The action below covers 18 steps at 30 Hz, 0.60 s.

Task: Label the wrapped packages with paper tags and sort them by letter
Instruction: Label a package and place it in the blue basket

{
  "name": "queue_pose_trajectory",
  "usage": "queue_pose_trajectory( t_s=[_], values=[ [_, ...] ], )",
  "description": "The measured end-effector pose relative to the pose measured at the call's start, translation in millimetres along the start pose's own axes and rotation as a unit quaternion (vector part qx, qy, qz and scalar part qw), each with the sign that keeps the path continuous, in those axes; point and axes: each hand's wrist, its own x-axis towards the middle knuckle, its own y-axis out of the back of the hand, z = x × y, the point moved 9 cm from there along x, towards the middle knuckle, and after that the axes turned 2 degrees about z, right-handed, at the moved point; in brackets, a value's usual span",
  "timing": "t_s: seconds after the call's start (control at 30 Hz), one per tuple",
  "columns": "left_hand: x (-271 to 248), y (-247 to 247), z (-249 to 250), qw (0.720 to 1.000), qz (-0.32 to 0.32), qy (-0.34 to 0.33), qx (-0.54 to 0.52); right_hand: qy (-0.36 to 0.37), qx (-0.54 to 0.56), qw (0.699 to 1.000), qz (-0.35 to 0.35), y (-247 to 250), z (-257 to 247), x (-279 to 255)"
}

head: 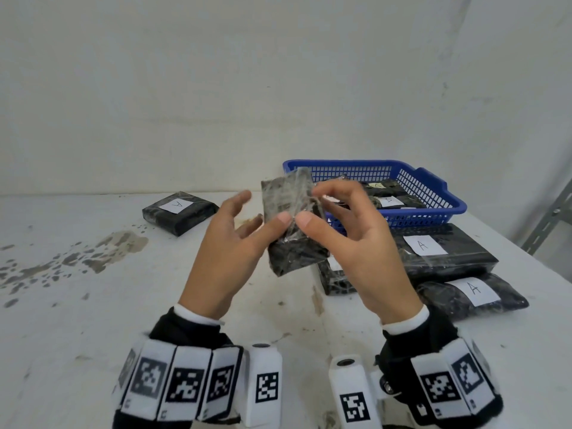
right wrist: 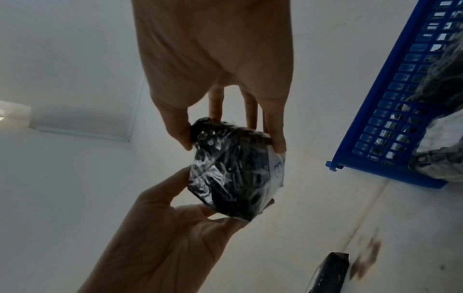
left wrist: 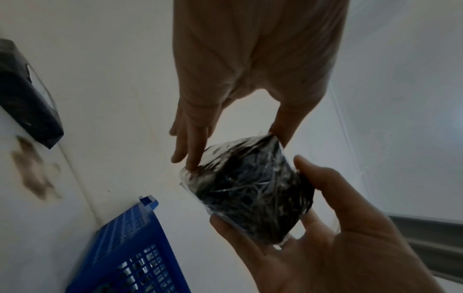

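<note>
Head view shows white paper tags with the letter A on the black wrapped packages. One tagged package (head: 180, 212) lies on the white table (head: 93, 320), far off to the left of the left hand (head: 229, 255). Two more, a flat one (head: 445, 252) and a soft bag (head: 473, 294), sit just to the right of the right hand (head: 359, 243). Behind the right hand is a blue basket (head: 433, 193) with more tagged packages inside; their letters are too small to read.

Both hands hold up one small package (head: 292, 224) wrapped in shiny clear film, up above the table between them. The left thumb presses its front and the left fingers reach behind it, spread loosely. The right thumb and bent fingers pinch its right side. In the right wrist view a white tag (right wrist: 276, 168) shows on one edge of this package, under the right fingertip; its writing cannot be read.
</note>
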Motion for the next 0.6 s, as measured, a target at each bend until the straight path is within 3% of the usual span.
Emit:
queue_pose_trajectory(
  t_s=[0.13, 0.6],
  values=[
    [-1, -10, -4, 0.998, -0.052, 0.027, -0.028, -0.038, 0.051, 0.998, -0.024, -1, 4, -1],
    [-3, -8, 11, 0.995, -0.051, -0.081, 0.012, -0.063, -0.007, 0.998, 0.003, 6, 11, 4]
  ],
)
